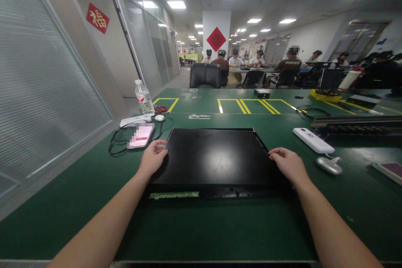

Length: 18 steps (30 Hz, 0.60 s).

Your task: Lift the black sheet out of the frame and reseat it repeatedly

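A flat black metal chassis (215, 157) lies on the green table (220, 230) straight ahead of me. My left hand (153, 158) rests against its left edge, fingers curled onto the lid's corner. My right hand (289, 164) presses on the right edge, fingers bent over the side. Both hands grip the case by its sides. A green label strip (173, 195) shows on the near front face.
A phone (140, 135), a white device (135, 120), a mouse (159, 117) and a water bottle (144, 97) sit at left. A white remote-like unit (312, 140) and a silver mouse (328, 165) lie at right. Several people sit at far tables behind a black chair (205, 76).
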Each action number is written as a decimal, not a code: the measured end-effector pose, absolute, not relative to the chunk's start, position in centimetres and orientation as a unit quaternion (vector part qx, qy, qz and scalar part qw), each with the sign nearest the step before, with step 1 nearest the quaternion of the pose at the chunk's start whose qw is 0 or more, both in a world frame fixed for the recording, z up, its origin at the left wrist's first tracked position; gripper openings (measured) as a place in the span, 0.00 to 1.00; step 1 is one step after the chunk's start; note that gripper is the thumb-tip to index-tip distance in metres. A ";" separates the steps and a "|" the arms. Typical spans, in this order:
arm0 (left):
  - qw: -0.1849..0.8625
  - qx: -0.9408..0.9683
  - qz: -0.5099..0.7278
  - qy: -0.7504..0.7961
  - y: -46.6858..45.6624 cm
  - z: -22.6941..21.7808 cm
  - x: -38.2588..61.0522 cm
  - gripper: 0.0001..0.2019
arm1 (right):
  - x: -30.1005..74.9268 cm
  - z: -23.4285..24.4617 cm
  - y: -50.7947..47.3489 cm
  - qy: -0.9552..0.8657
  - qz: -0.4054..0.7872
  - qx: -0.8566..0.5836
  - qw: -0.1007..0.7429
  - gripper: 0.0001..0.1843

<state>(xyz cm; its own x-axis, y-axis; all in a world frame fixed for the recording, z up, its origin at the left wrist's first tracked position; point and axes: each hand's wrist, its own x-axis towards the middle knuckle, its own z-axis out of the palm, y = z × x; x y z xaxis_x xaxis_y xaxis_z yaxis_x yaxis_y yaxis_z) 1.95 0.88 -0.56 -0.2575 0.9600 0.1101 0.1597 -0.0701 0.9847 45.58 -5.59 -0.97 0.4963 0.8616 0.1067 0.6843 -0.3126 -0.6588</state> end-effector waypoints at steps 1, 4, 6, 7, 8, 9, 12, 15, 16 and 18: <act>0.365 0.492 0.542 0.574 0.9 -0.7 1.9 0.17 | 45.5 -1.0 -5.6 -0.486 0.130 -0.799 0.329 0.12; 0.358 0.507 0.536 0.572 1.2 -1.2 1.6 0.18 | 45.3 -0.9 -5.7 -0.492 0.123 -0.802 0.316 0.12; 0.352 0.514 0.533 0.573 1.5 -1.5 1.4 0.18 | 45.2 -0.8 -5.7 -0.493 0.120 -0.806 0.304 0.12; 0.350 0.517 0.531 0.573 1.6 -1.7 1.3 0.18 | 45.1 -0.7 -5.7 -0.494 0.119 -0.808 0.298 0.13; 0.348 0.520 0.529 0.573 1.7 -1.8 1.2 0.18 | 45.1 -0.7 -5.7 -0.494 0.118 -0.810 0.293 0.13; 0.346 0.522 0.528 0.574 1.8 -1.9 1.2 0.18 | 45.0 -0.6 -5.7 -0.494 0.119 -0.812 0.288 0.13; 0.338 0.530 0.524 0.575 1.9 -2.1 1.1 0.17 | 45.0 -0.6 -5.7 -0.494 0.122 -0.814 0.280 0.14; 0.324 0.538 0.516 0.583 1.8 -2.1 1.2 0.16 | 45.1 -0.6 -5.8 -0.499 0.116 -0.814 0.272 0.14; 0.318 0.541 0.511 0.587 1.8 -2.1 1.2 0.16 | 45.1 -0.6 -5.8 -0.502 0.114 -0.814 0.269 0.14; 0.310 0.545 0.502 0.596 1.7 -2.0 1.2 0.16 | 45.2 -0.7 -5.8 -0.507 0.111 -0.813 0.266 0.14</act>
